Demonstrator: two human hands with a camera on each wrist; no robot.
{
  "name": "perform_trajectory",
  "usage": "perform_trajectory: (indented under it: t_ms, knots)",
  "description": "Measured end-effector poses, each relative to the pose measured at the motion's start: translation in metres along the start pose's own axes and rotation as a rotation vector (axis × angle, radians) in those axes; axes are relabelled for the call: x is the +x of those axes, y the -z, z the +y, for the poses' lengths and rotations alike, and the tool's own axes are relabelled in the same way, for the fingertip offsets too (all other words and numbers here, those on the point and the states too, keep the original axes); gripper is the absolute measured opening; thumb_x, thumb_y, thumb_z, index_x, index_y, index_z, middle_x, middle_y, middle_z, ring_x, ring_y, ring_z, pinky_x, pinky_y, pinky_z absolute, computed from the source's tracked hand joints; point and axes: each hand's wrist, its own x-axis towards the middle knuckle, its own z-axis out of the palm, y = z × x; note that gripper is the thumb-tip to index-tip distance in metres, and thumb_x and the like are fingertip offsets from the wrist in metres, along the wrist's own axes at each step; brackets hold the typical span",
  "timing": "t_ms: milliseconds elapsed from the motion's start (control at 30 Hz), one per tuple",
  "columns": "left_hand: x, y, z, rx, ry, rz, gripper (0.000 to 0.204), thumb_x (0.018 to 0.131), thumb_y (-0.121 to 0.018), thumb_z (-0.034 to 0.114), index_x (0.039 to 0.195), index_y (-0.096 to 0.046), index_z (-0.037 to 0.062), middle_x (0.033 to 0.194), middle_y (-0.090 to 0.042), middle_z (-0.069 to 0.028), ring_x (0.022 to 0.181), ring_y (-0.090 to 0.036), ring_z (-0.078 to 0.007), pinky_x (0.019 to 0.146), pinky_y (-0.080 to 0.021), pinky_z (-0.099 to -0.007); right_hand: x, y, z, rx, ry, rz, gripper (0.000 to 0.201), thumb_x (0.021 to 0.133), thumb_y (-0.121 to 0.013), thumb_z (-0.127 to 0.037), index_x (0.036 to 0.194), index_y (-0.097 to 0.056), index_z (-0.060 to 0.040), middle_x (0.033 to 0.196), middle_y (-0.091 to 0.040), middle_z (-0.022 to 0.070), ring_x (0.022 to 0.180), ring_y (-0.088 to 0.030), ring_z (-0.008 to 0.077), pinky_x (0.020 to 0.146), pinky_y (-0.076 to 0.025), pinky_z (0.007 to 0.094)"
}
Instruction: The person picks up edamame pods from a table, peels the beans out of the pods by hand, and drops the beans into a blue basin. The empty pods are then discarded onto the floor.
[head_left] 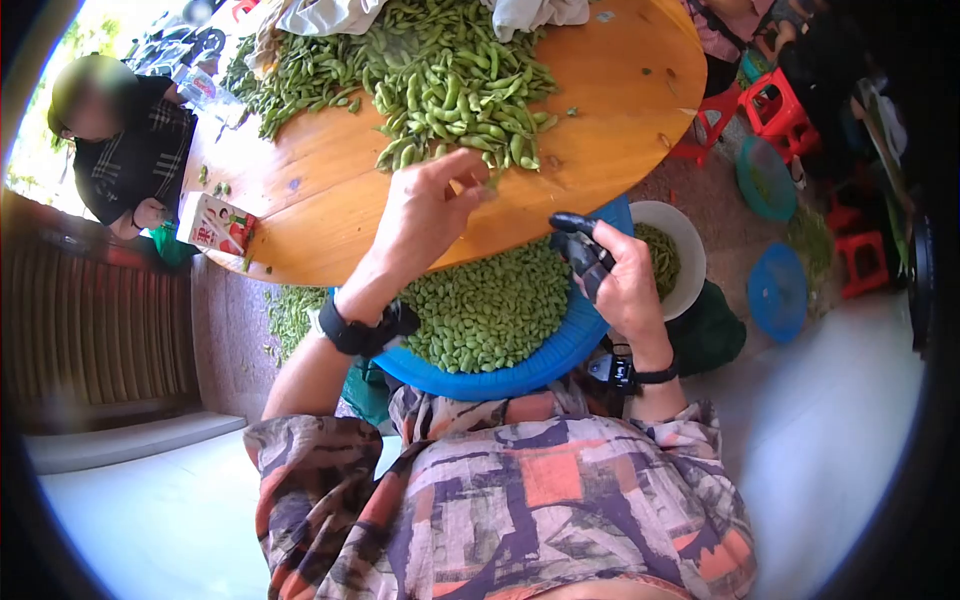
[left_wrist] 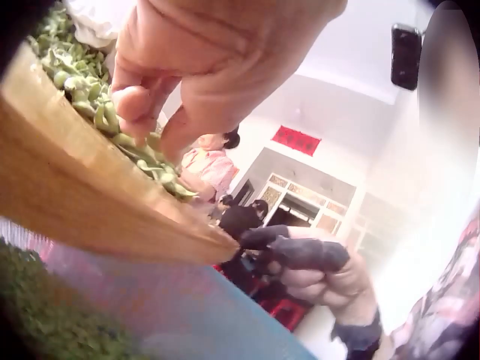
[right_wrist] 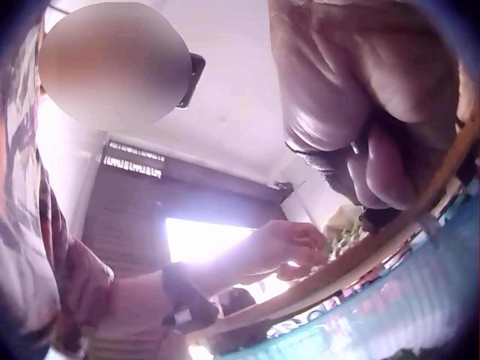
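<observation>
My left hand (head_left: 425, 210) is over the near edge of the wooden table, right at the front of a heap of green soybean pods (head_left: 450, 90). Its thumb and fingertips pinch a pod (left_wrist: 154, 142), mostly hidden by the fingers. To the right, my right hand (head_left: 630, 275) hovers beside the table edge, with black coverings (head_left: 580, 225) on the thumb and some fingers. Its fingers bend loosely, with nothing visible between them. Below both hands, a blue basin (head_left: 540, 372) in front of my lap holds many shelled green beans (head_left: 485, 315).
The round wooden table (head_left: 610, 100) carries a red-and-white carton (head_left: 217, 224) at the left. A pale bowl (head_left: 690, 255) of pods stands right of the basin. Blue and green tubs (head_left: 778, 292) and red stools (head_left: 780, 115) are on the floor. Another person (head_left: 125, 140) sits across at the left.
</observation>
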Motion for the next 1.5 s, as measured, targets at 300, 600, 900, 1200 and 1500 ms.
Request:
perform_trajectory:
  t_ms: [300,600,900,1200,1500]
  knots:
    - [-0.050,-0.026,0.039,-1.026,0.618,-0.059,0.008,0.090,-0.068,0.008,0.091,-0.063,0.0024,0.063,-0.056,0.0022,0.049,-0.047,-0.0039,0.043,-0.033,-0.0185,0.000,-0.017,-0.008,0.675,-0.222,-0.231,0.031,0.092,-0.048,-0.006,0.119,-0.062,-0.0009,0.064,-0.051,-0.0057,0.054,-0.046,0.0012,0.048,-0.037,0.0186]
    - [-0.070,-0.032,0.041,-1.637,0.786,-0.182,0.010,0.093,-0.064,0.014,0.090,-0.061,0.0054,0.069,-0.057,-0.0010,0.046,-0.043,-0.0055,0.039,-0.028,-0.0197,-0.002,-0.007,0.004,0.924,-0.328,-0.357,0.023,0.093,-0.048,-0.010,0.104,-0.064,0.0019,0.064,-0.051,-0.0033,0.052,-0.043,0.0020,0.045,-0.033,0.0183]
    - [-0.084,-0.045,0.050,-1.245,0.660,-0.049,0.014,0.091,-0.068,0.012,0.088,-0.056,0.0063,0.065,-0.053,0.0012,0.049,-0.047,-0.0059,0.041,-0.031,-0.0200,-0.012,-0.017,-0.001,0.357,-0.185,-0.281,0.018,0.084,-0.053,-0.002,0.098,-0.064,0.0012,0.070,-0.052,0.0040,0.062,-0.051,0.0102,0.057,-0.041,0.0252]
    - [-0.085,-0.042,0.031,-1.018,0.698,-0.198,0.027,0.098,-0.057,0.020,0.081,-0.063,-0.0001,0.061,-0.058,-0.0013,0.051,-0.051,-0.0067,0.045,-0.038,-0.0214,-0.020,-0.035,-0.003,0.087,0.138,-0.072,0.014,0.085,-0.059,-0.004,0.096,-0.064,0.0017,0.077,-0.054,0.0062,0.065,-0.054,0.0142,0.058,-0.041,0.0268]
    - [-0.091,-0.045,0.027,-1.269,0.767,-0.314,0.030,0.101,-0.052,0.024,0.086,-0.063,0.0008,0.070,-0.060,-0.0020,0.055,-0.053,-0.0085,0.049,-0.040,-0.0215,-0.028,-0.043,0.001,0.066,0.037,-0.087,0.022,0.072,-0.057,0.009,0.092,-0.063,0.0023,0.078,-0.055,0.0148,0.071,-0.059,0.0301,0.064,-0.047,0.0352]
